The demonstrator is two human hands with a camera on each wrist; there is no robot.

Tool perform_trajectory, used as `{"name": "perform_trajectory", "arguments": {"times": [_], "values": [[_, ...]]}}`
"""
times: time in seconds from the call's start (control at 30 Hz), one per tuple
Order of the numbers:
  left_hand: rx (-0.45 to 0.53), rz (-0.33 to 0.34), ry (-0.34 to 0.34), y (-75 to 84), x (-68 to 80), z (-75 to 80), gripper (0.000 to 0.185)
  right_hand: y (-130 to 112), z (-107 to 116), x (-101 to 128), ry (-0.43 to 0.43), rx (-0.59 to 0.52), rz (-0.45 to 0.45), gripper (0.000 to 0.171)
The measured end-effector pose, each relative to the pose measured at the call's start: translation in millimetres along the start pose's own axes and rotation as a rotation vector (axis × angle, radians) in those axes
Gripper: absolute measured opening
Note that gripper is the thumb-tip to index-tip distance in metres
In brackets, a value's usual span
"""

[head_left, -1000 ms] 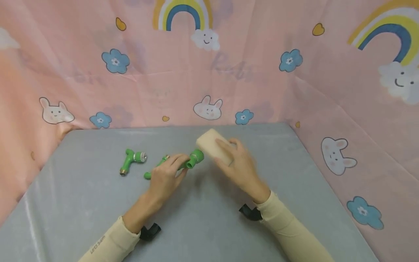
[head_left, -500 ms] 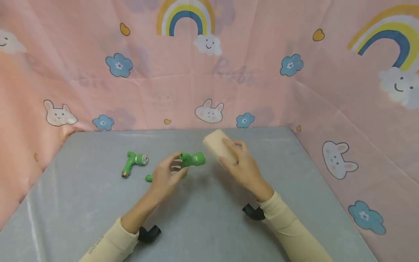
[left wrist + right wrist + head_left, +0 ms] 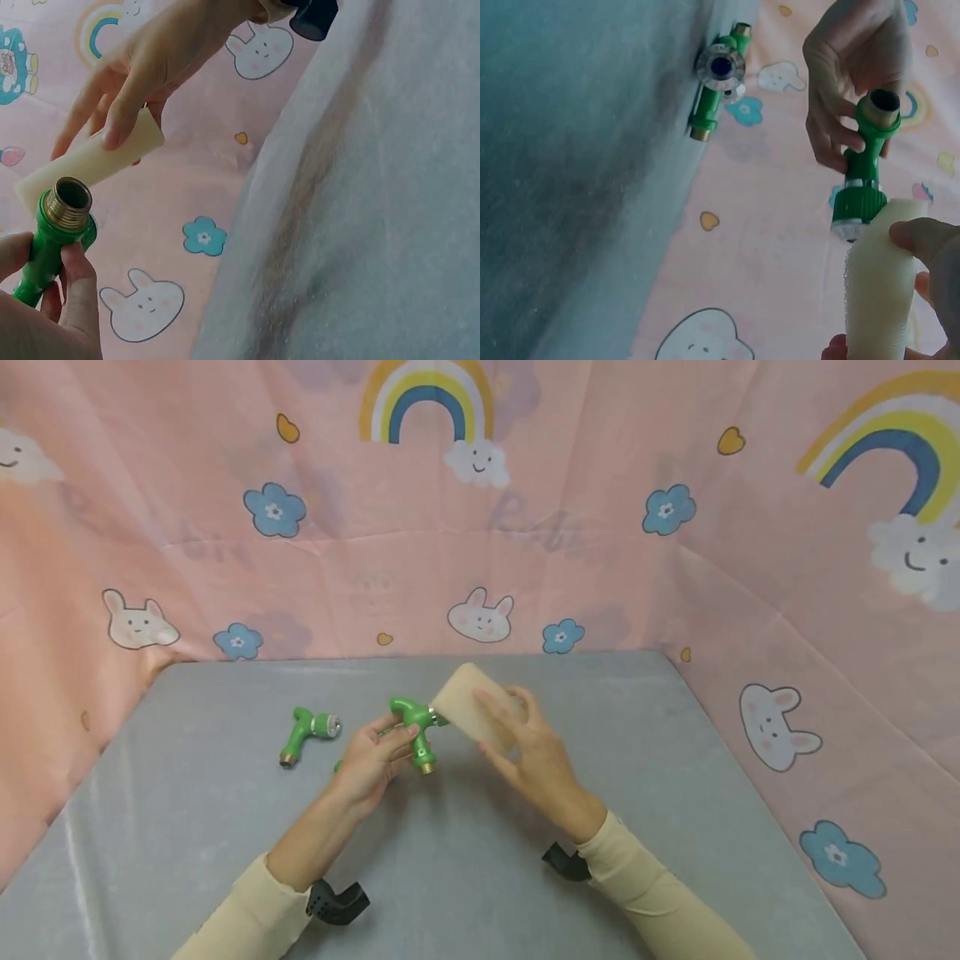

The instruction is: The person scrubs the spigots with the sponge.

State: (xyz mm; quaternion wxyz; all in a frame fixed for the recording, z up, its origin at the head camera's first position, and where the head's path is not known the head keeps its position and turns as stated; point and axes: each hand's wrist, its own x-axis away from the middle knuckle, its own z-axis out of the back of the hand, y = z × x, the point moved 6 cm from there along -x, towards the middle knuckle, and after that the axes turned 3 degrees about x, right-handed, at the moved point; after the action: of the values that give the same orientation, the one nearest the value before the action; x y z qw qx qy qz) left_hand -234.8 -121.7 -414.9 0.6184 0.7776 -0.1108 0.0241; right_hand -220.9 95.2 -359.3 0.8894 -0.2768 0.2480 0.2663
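The left hand [image 3: 366, 767] pinches the green tap [image 3: 415, 717] in its fingers; the right hand [image 3: 542, 764] pinches the sponge [image 3: 461, 702]; turning the tap under light wipes should serve best.

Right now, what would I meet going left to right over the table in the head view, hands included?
Loose green tap → left hand → held green tap → cream sponge → right hand.

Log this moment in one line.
left hand: holds green tap | right hand: holds cream sponge at tap's ribbed end, contact unclear | table: second tap
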Motion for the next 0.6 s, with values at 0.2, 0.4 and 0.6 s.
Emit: {"name": "perform_trajectory", "arguments": {"times": [0.2, 0.4, 0.6], "values": [[-0.116, 0.021, 0.081, -5.2, -6.9, 10.9, 0.053, 22, -2, -3, -0.048, -0.023, -0.113, 0.062], [-0.197, 0.034, 0.099, -12.8, -13.5, 19.6, 0.052, 38, -9, -2, -0.126, -0.008, -0.176, 0.057], [-0.235, 0.040, 0.117, -15.9, -15.5, 22.6, 0.052, 44, -15, 0, -0.169, 0.013, -0.181, 0.052]]}}
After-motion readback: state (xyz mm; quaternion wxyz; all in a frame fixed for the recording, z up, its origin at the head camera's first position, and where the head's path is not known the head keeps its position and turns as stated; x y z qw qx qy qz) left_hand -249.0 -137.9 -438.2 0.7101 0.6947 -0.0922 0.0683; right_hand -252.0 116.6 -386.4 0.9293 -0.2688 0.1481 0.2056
